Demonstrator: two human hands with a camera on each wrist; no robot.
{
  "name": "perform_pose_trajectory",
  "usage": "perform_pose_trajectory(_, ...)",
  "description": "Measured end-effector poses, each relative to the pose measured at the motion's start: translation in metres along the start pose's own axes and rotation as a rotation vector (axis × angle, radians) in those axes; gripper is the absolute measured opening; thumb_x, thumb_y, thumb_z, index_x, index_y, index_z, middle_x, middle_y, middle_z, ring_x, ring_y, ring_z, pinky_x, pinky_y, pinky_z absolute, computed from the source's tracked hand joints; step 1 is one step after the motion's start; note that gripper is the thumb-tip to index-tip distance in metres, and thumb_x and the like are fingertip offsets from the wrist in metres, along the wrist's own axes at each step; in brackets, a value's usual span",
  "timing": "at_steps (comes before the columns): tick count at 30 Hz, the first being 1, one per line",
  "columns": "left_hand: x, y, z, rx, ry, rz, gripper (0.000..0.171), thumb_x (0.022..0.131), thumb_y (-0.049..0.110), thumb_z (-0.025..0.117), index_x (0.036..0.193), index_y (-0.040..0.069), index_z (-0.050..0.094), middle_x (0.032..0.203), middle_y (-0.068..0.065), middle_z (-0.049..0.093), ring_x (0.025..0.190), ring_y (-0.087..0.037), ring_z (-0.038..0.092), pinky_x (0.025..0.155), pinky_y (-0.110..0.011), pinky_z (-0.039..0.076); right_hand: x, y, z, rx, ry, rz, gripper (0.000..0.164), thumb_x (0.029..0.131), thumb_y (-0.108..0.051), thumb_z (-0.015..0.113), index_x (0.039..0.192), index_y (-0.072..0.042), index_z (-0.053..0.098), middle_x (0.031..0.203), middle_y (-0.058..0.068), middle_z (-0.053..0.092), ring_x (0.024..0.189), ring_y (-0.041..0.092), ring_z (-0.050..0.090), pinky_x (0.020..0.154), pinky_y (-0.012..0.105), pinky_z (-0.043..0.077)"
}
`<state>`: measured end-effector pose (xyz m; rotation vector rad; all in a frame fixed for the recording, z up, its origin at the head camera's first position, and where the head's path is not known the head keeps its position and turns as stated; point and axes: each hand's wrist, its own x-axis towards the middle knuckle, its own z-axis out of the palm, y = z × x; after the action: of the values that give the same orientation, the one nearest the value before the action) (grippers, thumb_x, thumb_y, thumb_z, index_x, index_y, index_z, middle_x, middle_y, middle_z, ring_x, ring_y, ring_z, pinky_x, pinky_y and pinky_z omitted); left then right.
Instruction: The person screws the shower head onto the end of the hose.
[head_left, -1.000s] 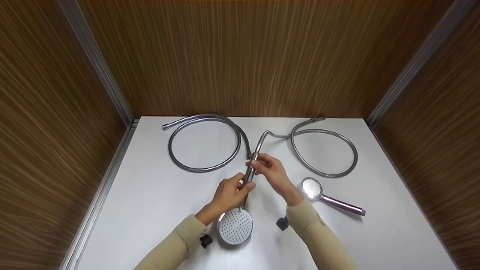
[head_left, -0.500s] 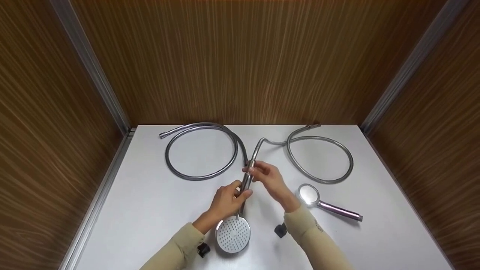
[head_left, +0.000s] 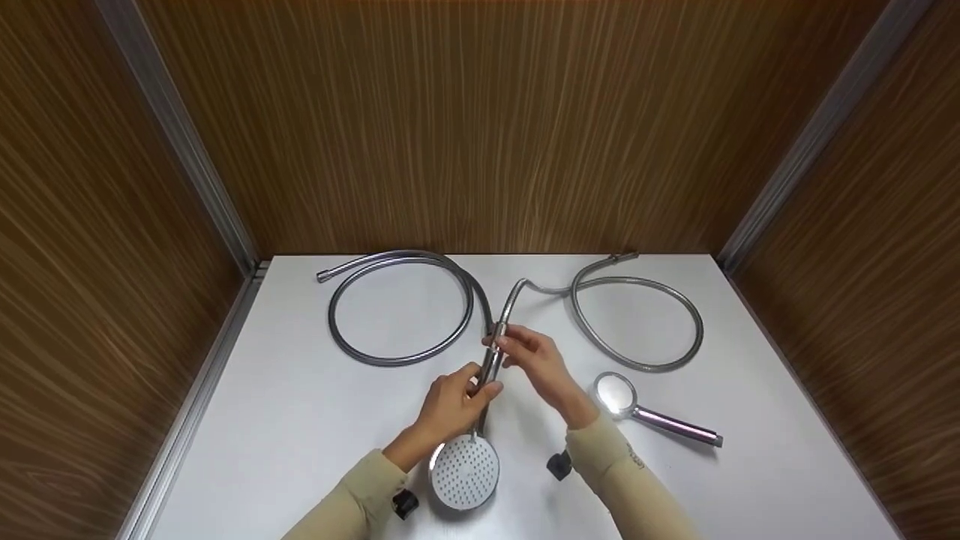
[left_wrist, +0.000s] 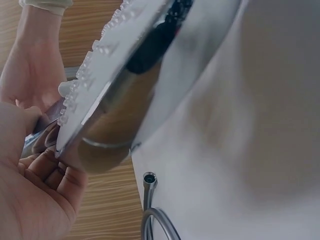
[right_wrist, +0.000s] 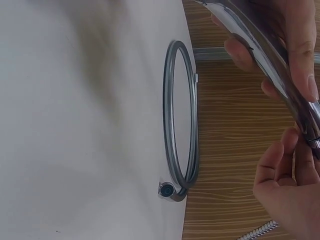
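A chrome shower head with a round, nozzle-studded face (head_left: 464, 474) is held by its handle (right_wrist: 272, 65) in my left hand (head_left: 450, 405). Its face points up in the head view; the left wrist view shows the shower head (left_wrist: 102, 85) close and edge-on. My right hand (head_left: 544, 369) pinches the end fitting of a metal shower hose (head_left: 511, 301) with thumb and fingers, right at the handle's upper end. The hose and handle run in line there. Fingers partly hide the joint.
A second, coiled shower hose (head_left: 330, 315) lies at the left, one end passing behind the held handle. The pinched hose's coil (head_left: 701, 330) rests at the right. A smaller hand shower with a purplish handle (head_left: 675, 426) lies on the white table (head_left: 285, 420). Wood-patterned panels (head_left: 480, 127) enclose three sides.
The head view has tilted, so everything sits lower in it. Both hands keep their hold on the handle and the hose end, with only slight finger movement of the right hand.
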<state>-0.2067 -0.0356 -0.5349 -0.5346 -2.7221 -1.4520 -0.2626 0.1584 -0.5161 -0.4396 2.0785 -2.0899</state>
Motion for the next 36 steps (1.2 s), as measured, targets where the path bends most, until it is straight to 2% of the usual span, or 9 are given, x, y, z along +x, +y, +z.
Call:
perform_pose_trajectory(9, -0.0004, 0.0007, 0.0054, 0.019, 0.012, 0.014, 0.033, 0.104, 0.049, 0.062, 0.102, 0.017, 0.062, 0.065, 0.010, 0.060, 0.057, -0.003, 0.047, 0.055, -0.021, 0.036, -0.0027, 0.0010, -0.0037, 0.001, 0.010, -0.016, 0.037, 0.104, -0.011, 0.065, 0.135, 0.009, 0.061, 0.121, 0.019, 0.076, 0.098, 0.010, 0.071, 0.083, 0.026, 0.055)
perform_pose_trajectory(12, 0.0004, 0.0018, 0.0053, 0.030, 0.017, 0.016, 0.032, 0.104, 0.049, 0.063, 0.102, 0.017, 0.063, 0.065, 0.010, 0.060, 0.058, -0.003, 0.047, 0.056, -0.021, 0.035, -0.0020, 0.0019, -0.0043, 0.014, 0.022, -0.014, 0.036, 0.103, -0.009, 0.066, 0.134, 0.009, 0.061, 0.118, 0.017, 0.078, 0.096, 0.010, 0.071, 0.082, 0.026, 0.055)
perform_pose_trajectory(20, 0.0021, 0.0016, 0.0056, 0.042, 0.023, 0.026, 0.033, 0.104, 0.049, 0.062, 0.104, 0.017, 0.064, 0.068, 0.007, 0.065, 0.060, -0.003, 0.049, 0.057, -0.021, 0.038, -0.0005, 0.0012, -0.0047, 0.026, 0.033, -0.019, 0.034, 0.103, -0.007, 0.066, 0.132, 0.010, 0.061, 0.116, 0.016, 0.078, 0.093, 0.010, 0.071, 0.081, 0.026, 0.055)
perform_pose_trajectory(36, 0.0042, 0.0051, 0.0039, 0.050, 0.020, 0.017, 0.033, 0.105, 0.050, 0.062, 0.105, 0.017, 0.064, 0.070, 0.007, 0.064, 0.062, -0.004, 0.050, 0.058, -0.022, 0.039, 0.0003, -0.0030, -0.0043, -0.013, 0.056, -0.007, 0.035, 0.103, -0.011, 0.068, 0.133, 0.007, 0.062, 0.119, 0.018, 0.077, 0.097, 0.011, 0.069, 0.081, 0.026, 0.055)
